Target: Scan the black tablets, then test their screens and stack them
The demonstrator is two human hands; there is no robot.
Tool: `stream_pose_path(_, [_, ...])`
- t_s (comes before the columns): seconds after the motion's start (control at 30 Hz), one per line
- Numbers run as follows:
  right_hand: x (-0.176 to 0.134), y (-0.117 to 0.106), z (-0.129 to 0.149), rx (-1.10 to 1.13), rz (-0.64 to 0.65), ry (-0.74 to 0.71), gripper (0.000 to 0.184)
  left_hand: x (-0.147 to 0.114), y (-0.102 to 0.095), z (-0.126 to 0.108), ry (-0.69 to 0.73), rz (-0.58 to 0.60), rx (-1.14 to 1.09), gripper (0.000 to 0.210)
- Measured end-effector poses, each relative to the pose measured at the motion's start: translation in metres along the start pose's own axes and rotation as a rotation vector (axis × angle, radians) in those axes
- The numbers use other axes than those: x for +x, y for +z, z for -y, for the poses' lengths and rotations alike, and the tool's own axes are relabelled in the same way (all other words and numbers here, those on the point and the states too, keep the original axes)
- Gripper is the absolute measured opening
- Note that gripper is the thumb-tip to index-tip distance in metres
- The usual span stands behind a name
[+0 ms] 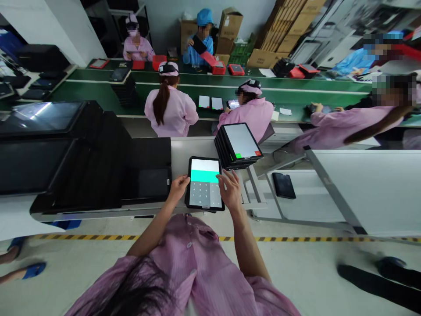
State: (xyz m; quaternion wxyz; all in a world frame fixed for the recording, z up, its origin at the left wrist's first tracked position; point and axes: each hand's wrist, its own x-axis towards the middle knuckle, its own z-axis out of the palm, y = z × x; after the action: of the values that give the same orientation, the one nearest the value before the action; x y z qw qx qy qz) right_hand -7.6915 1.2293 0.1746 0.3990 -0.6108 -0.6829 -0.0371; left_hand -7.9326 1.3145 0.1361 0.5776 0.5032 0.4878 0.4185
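Gripping the lit tablet [204, 188] on its left side with the left fingers [183, 180]. Holding the right fingers [225, 179] loosely parted over its right edge; cannot tell if touching.

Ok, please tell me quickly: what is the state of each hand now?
Left hand: closed on the left edge of the lit tablet.
Right hand: open, fingers bent at the tablet's right edge; whether they touch cannot be told.

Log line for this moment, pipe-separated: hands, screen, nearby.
left hand: holds tablet by left edge | right hand: at its right edge | screen: keypad, teal band | nearby: tablet stack, top one lit
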Motion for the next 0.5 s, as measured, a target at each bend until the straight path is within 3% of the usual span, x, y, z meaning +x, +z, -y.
stream_pose_path(0.2, [-0.006, 0.009, -0.003, 0.061, 0.082, -0.018, 0.031, -0.002, 0.003, 0.004, -0.005, -0.044, 0.025, 0.040])
stream_pose_path(0.33, [-0.008, 0.004, -0.002, 0.020, 0.050, 0.034, 0.033, -0.003, 0.006, 0.005, 0.012, -0.069, 0.035, 0.040])
stream_pose_path(0.5, [-0.015, -0.001, 0.027, 0.034, 0.104, -0.056, 0.034, -0.005, 0.012, 0.004, 0.034, -0.060, 0.053, 0.040])
